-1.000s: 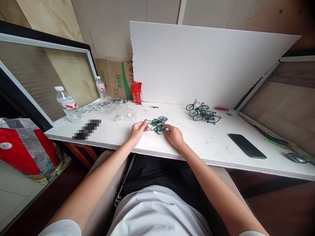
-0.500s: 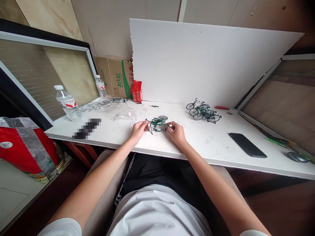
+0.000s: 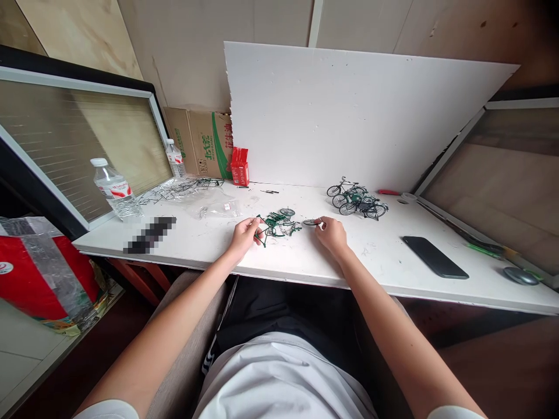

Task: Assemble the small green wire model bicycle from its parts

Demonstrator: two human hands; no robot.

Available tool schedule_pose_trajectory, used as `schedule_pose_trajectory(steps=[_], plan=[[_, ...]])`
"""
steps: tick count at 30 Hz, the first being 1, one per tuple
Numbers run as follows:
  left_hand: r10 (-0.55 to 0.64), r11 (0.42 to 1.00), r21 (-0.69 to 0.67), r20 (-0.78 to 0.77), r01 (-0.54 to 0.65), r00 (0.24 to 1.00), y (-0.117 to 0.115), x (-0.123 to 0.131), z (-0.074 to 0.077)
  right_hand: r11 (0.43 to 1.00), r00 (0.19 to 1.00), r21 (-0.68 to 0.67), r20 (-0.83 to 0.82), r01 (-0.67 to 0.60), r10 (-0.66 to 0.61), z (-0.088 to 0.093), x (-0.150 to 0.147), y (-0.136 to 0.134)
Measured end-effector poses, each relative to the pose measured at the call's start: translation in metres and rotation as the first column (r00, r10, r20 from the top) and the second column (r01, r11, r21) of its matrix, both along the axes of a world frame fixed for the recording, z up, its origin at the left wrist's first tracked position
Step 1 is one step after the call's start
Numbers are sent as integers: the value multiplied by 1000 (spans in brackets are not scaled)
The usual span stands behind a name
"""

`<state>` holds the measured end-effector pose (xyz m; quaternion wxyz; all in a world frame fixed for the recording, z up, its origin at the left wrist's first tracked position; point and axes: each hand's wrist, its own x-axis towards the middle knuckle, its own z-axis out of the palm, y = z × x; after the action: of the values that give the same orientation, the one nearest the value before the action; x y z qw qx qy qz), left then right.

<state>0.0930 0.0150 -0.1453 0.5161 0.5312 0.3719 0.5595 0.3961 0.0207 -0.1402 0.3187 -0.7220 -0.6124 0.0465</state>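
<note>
Near the front edge of the white table, my left hand (image 3: 248, 235) pinches a dark green miniature bicycle frame (image 3: 262, 234) by one end. Beside and behind that frame lie several small green bicycle parts (image 3: 278, 226) and a loose spoked wheel (image 3: 287, 212); where the frame ends and the loose parts begin is hard to make out. Farther right, my right hand (image 3: 331, 233) has thumb and forefinger closed on the edge of another small wheel (image 3: 310, 222), held low over the tabletop, apart from the green parts.
Several finished-looking miniature bicycles (image 3: 358, 201) stand at the back right. A black phone (image 3: 434, 256) and a mouse (image 3: 521, 276) lie to the right. On the left are water bottles (image 3: 114, 189), plastic bags (image 3: 218, 208), part sprues (image 3: 186, 187) and a red box (image 3: 240, 167).
My right hand has moved right, away from the green parts, and a small wheel now shows in its fingers. My left hand keeps the frame, which sits slightly more tilted.
</note>
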Motion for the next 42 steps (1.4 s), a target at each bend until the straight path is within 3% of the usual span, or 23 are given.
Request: schedule_pose_trajectory(steps=[5, 11, 14, 29, 42], plan=[[9, 1000, 6, 23, -9, 1000, 1, 1, -1, 998, 997, -13, -57, -61, 60, -2, -8, -1], [19, 1000, 20, -6, -19, 1000, 6, 0, -5, 948, 947, 11, -51, -317, 317, 6, -32, -13], [22, 999, 25, -54, -21, 998, 6, 0, -6, 923, 923, -21, -19, -385, 385, 5, -40, -17], [44, 999, 7, -81, -44, 996, 6, 2, -9, 934, 936, -86, 34, -347, 351, 1, -43, -17], [-13, 999, -45, 73, 17, 997, 6, 4, -10, 938, 939, -87, 51, -336, 341, -2, -42, -14]])
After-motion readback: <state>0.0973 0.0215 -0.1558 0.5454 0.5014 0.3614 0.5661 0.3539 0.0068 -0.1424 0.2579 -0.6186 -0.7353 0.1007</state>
